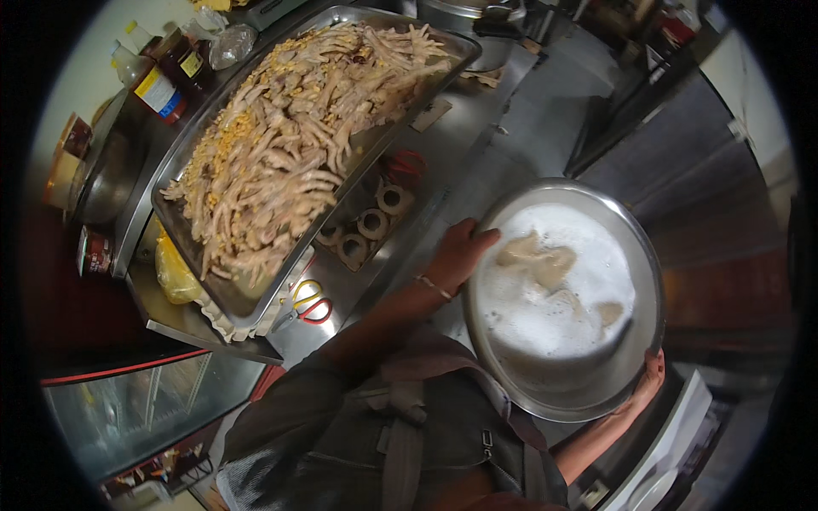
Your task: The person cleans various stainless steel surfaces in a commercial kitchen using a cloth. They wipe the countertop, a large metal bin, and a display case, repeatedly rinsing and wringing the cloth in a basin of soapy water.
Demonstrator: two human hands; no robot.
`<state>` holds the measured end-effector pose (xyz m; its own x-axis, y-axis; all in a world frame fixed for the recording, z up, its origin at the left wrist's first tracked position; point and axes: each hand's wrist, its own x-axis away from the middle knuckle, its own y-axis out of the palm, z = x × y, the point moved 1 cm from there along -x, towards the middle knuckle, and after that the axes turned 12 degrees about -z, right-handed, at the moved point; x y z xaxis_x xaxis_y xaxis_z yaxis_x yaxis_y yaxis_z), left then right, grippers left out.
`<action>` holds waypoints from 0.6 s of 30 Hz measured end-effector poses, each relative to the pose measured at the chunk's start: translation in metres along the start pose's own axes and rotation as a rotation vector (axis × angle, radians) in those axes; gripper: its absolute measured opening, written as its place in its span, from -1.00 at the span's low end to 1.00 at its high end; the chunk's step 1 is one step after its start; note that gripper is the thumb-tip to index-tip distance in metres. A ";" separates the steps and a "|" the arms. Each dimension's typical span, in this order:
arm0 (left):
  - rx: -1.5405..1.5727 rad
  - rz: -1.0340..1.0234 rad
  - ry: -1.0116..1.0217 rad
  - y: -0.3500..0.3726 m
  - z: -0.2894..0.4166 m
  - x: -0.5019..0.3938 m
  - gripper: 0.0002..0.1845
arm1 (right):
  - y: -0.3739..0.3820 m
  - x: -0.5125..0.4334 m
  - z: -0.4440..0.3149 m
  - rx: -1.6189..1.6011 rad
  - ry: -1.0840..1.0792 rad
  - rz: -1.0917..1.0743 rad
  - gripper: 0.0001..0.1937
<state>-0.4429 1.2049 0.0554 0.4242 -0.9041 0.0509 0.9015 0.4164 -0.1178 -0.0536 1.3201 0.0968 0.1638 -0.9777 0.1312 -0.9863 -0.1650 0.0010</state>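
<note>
I carry a wide stainless steel basin in front of my body, a hand on each side of it. My left hand grips the rim at the left, thumb over the edge. On the lower right side my right hand holds the rim, its fingers partly hidden beneath. Inside, white foamy liquid surrounds pale, soaked pieces, possibly meat or cloth; I cannot tell which. The liquid leans toward the far side of the basin. To the left, a large metal tray holds a heap of chicken feet with yellow bits.
Red-and-yellow-handled scissors lie on the steel table beside the tray. An egg carton and a cardboard holder sit under it. Sauce bottles stand behind. A metal pot is at the far end. A glass-fronted cabinet is lower left.
</note>
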 end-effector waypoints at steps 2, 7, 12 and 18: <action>0.145 -0.003 -0.079 0.012 -0.002 -0.050 -0.60 | -0.011 -0.050 0.009 -0.022 -0.027 -0.096 -0.63; 0.237 -0.067 -0.061 0.040 0.005 -0.194 -0.60 | -0.036 -0.170 0.023 0.083 0.068 0.196 -0.59; 0.174 -0.139 0.004 0.044 0.043 -0.325 -0.61 | 0.015 -0.267 -0.004 -0.005 -0.118 0.103 -0.77; 0.100 -0.108 0.009 0.042 0.065 -0.483 -0.60 | 0.091 -0.424 -0.019 -0.160 -0.066 0.224 -0.83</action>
<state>-0.6043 1.6648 0.0904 0.3237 -0.9449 0.0494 0.9462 0.3234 -0.0132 -0.2130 1.7219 0.0604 -0.0626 -0.9947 0.0811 -0.9879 0.0733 0.1367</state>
